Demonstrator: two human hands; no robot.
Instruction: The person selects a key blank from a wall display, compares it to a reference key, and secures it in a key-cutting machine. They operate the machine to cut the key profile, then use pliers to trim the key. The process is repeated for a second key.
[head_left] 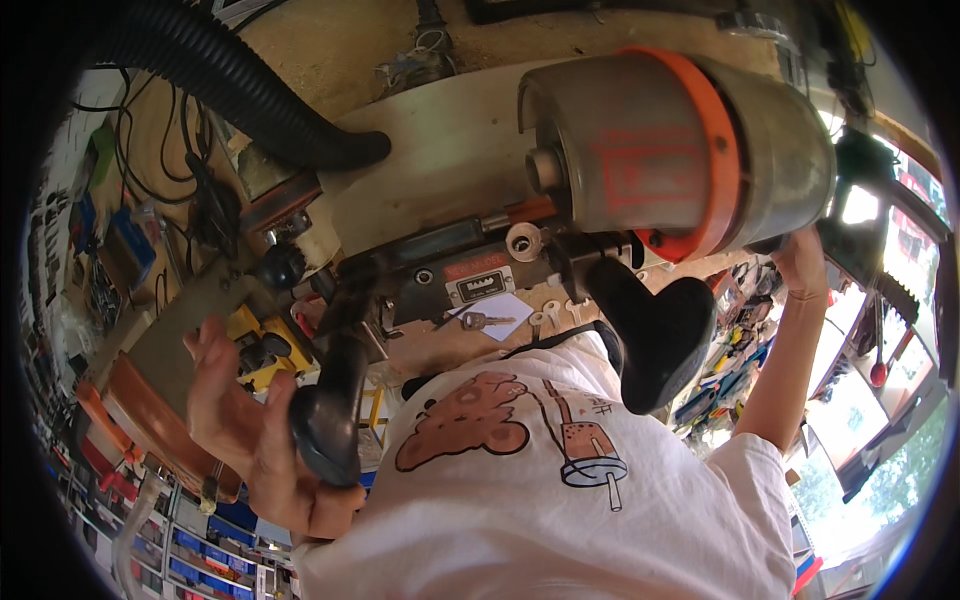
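Note:
A key-cutting machine (430, 270) with a dark metal body stands before me. My left hand (250, 430) is beside its black lever knob (328, 425), fingers spread, one below the knob and one against its side. At the far right, my right hand (800, 262) reaches behind the smoky guard (640, 150) with its orange band; the fingers are hidden there. A second black handle (660, 335) sticks out toward my shirt. On a white paper slip (510, 308) near the machine's front lies a key (485, 321), with several more keys (551, 312) to its right.
A black ribbed hose (240, 80) curves in from the upper left. Black cables (165, 150) hang on the left. An orange-brown machine (160, 410) stands at the left, above blue bins (215, 565). Many small tools (720, 375) crowd the right side, near a bright window (860, 440).

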